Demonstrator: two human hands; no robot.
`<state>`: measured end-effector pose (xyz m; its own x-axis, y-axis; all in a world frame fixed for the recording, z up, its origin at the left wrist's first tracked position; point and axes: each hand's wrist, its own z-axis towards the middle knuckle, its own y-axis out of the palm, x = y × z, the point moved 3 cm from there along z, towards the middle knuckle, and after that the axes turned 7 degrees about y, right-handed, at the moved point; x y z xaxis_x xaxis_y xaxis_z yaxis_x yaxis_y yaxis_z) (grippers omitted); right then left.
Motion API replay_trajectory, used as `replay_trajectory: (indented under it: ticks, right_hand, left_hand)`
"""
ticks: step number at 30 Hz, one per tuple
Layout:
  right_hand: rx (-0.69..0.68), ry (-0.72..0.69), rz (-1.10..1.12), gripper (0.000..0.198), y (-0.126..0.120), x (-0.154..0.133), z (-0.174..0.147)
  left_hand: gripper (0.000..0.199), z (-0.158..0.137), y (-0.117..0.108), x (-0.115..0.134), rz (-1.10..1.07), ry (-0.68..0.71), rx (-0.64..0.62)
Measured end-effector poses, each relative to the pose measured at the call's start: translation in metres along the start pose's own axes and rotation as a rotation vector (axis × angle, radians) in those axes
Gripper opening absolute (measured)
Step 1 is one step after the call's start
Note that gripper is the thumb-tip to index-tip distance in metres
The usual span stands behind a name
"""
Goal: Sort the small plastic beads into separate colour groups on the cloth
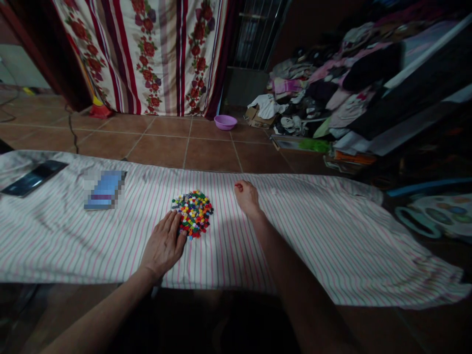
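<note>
Multicoloured pieces [195,212] lie in a loose, roundish heap on the striped cloth [313,236]. My left hand [164,243] rests flat at its left edge, fingers extended, touching it. Right of the heap and apart from it, my right hand [247,197] curls its fingers narrowly; I cannot tell whether they pinch anything. Farther off, a purple basin [225,123] sits on the tiled floor [210,152].

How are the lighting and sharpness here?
Head view: brightest around the colored pieces, with the bottom center nearly black; head view: pixelated blocks cover edges of the blue item; head view: the clothes heap is dim, its detail soft.
</note>
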<state>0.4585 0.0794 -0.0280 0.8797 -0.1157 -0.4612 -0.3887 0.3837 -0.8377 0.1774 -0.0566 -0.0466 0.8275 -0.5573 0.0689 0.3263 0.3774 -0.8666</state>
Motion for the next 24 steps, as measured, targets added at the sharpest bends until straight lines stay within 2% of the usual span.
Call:
replay_trajectory:
  ticks: [14, 24]
  right_hand:
    - [-0.063, 0.109, -0.198, 0.024, 0.012, -0.007, 0.016]
    - [-0.067, 0.120, -0.231, 0.022, 0.018, -0.010, 0.018]
  left_hand:
    - [0.049, 0.001, -0.001, 0.001, -0.002, -0.016, -0.015]
    - [0.049, 0.000, 0.000, 0.001, -0.001, -0.015, -0.021]
